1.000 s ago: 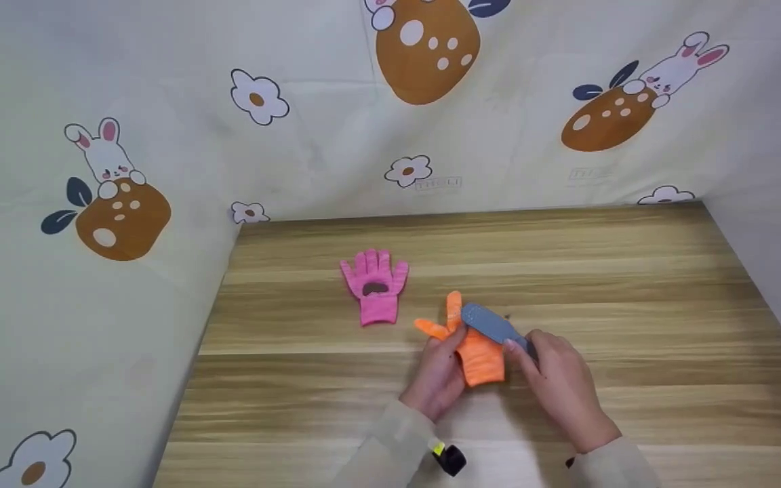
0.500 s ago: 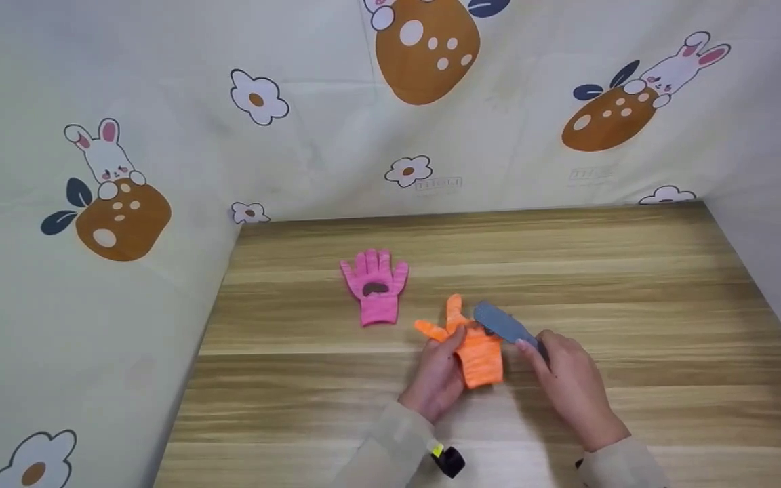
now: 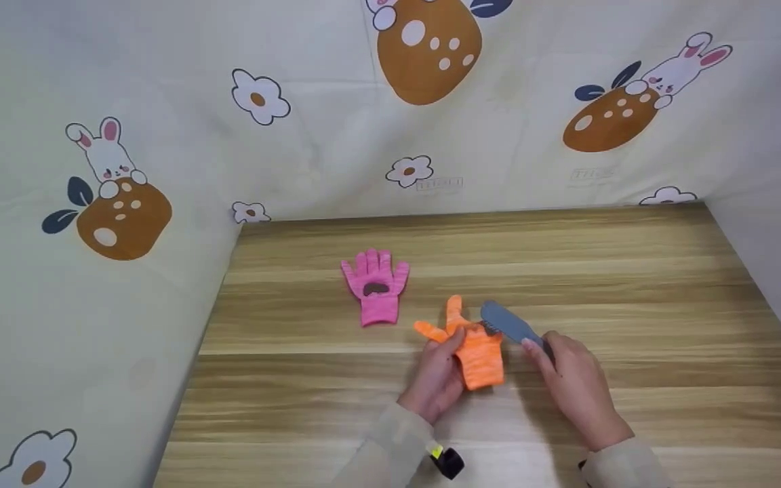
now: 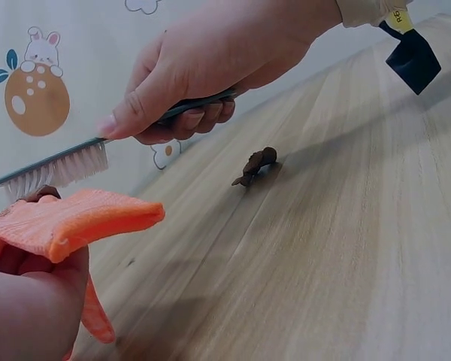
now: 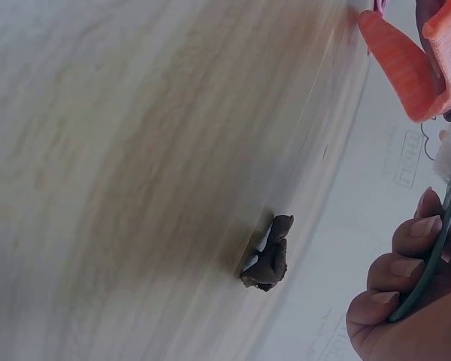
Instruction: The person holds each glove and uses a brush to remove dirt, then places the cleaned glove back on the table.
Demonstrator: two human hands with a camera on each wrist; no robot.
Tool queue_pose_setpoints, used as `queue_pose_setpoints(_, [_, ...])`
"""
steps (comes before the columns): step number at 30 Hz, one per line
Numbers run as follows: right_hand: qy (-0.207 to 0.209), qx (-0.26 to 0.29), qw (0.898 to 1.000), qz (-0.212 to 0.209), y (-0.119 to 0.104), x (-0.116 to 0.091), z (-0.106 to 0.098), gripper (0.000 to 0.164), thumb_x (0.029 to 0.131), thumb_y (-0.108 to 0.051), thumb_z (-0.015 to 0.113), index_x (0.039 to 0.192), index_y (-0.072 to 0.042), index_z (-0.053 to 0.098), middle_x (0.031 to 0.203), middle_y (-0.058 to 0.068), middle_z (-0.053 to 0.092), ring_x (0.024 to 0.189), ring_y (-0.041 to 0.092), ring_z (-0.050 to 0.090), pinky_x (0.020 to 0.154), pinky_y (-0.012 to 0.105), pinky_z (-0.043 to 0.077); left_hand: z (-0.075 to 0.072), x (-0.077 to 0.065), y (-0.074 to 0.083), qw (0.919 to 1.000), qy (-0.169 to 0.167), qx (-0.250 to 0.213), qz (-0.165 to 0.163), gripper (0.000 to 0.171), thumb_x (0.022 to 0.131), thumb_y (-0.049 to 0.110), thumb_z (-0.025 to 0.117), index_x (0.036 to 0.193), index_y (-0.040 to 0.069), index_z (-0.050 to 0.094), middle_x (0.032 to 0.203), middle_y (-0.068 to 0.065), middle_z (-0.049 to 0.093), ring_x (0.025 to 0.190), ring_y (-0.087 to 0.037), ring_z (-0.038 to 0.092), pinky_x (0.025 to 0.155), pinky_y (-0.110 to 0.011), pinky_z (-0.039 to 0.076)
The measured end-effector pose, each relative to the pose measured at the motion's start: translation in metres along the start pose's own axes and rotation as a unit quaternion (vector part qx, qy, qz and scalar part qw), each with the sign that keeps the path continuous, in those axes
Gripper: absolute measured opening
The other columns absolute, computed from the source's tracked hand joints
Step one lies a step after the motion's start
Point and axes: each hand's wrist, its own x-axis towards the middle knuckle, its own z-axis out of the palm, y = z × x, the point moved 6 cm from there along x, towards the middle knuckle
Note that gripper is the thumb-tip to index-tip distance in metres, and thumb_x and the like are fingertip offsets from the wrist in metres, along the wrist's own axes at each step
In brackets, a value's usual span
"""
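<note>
In the head view my left hand [image 3: 435,379] holds an orange knit glove [image 3: 482,359] just above the table, thumb on top of it. My right hand [image 3: 577,383] grips the handle of a blue-grey brush [image 3: 509,322], whose head lies over the glove's finger end. Seen from the left wrist, the white bristles [image 4: 64,169] point down at the glove, at or touching a dark brown lump [image 4: 41,193] on it. A pink glove [image 3: 378,308] with a dark brown patch lies flat, fingers away from me, to the left.
A crumpled dark brown piece [image 4: 257,164] lies on the wood-grain table [image 3: 282,407]; the right wrist view shows it too. A printed cloth [image 3: 323,135] hangs behind the table and along its sides. A small black device [image 3: 448,462] is at my left sleeve.
My right hand and the brush have moved slightly right, away from the glove's middle, uncovering more of the orange glove. The left hand and the pink glove stay nearly in place.
</note>
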Motion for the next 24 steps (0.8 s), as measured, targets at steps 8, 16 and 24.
queue_pose_setpoints(8, [-0.014, 0.010, 1.000, 0.020, 0.003, -0.001, 0.002, 0.062, 0.099, -0.067, 0.038, 0.092, -0.009, 0.059, 0.078, 0.004, 0.051, 0.073, 0.019, 0.047, 0.063, 0.031, 0.036, 0.000, 0.000, 0.001, 1.0000, -0.006, 0.005, 0.004, 0.038, 0.105, 0.019, 0.053, 0.134, -0.006, 0.051, 0.114, -0.006, 0.070, 0.109, -0.018, 0.066, 0.096, -0.035, 0.055])
queue_pose_setpoints(16, [-0.005, 0.003, 1.000, 0.025, 0.011, -0.001, -0.002, 0.058, 0.100, -0.063, 0.042, 0.090, -0.008, 0.058, 0.074, 0.004, 0.048, 0.070, 0.019, 0.045, 0.061, 0.030, 0.034, 0.000, -0.002, 0.002, 0.9999, 0.006, 0.008, -0.006, 0.035, 0.105, 0.021, 0.053, 0.132, -0.001, 0.052, 0.118, -0.008, 0.068, 0.109, -0.019, 0.066, 0.096, -0.038, 0.056])
queue_pose_setpoints(24, [0.010, 0.031, 0.999, 0.033, 0.009, -0.003, -0.006, 0.055, 0.103, -0.058, 0.043, 0.095, -0.006, 0.060, 0.074, 0.005, 0.049, 0.071, 0.020, 0.046, 0.061, 0.029, 0.036, -0.003, 0.000, 0.005, 1.0000, 0.008, -0.001, 0.004, 0.031, 0.107, 0.019, 0.050, 0.130, 0.000, 0.053, 0.116, -0.005, 0.069, 0.109, -0.018, 0.065, 0.095, -0.036, 0.055])
